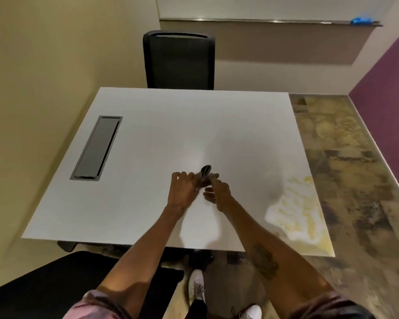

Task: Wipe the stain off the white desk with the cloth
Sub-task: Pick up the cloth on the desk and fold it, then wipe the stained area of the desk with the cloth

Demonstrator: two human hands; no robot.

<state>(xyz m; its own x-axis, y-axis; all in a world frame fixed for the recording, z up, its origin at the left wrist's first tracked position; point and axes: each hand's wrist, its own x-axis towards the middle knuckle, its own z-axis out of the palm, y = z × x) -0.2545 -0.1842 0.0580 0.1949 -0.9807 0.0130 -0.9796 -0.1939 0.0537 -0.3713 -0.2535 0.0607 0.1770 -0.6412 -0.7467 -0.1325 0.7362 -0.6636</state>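
A small dark grey cloth [204, 176] is bunched between both hands above the middle of the white desk [161, 134]. My left hand [182, 191] grips its left side and my right hand [218, 192] pinches its right side. A yellowish stain [297, 210] spreads over the desk's near right corner, to the right of my hands and apart from the cloth.
A dark cable-tray lid [97, 147] is set into the desk's left side. A black office chair [179, 59] stands behind the far edge. Another black chair seat [55, 284] is at the near left. Patterned floor [346, 157] runs along the right, by a purple wall.
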